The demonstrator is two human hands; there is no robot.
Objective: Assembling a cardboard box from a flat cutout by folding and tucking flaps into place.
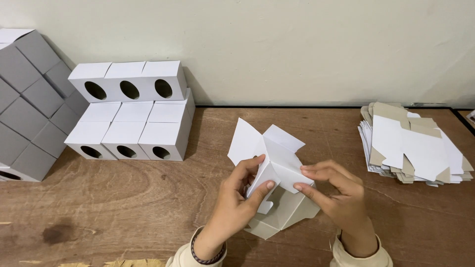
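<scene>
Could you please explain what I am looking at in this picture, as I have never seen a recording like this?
There is one picture, taken by a camera worn on a person's head and looking down at their own two bare hands above a wooden table. The left hand and the right hand both grip a half-folded white cardboard box, whose flaps stand open. To the right lies a stack of flat box blanks. At the back left stand finished white boxes with oval holes in their fronts, stacked in two layers. At the far left edge is a pile of grey boxes against the wall.
</scene>
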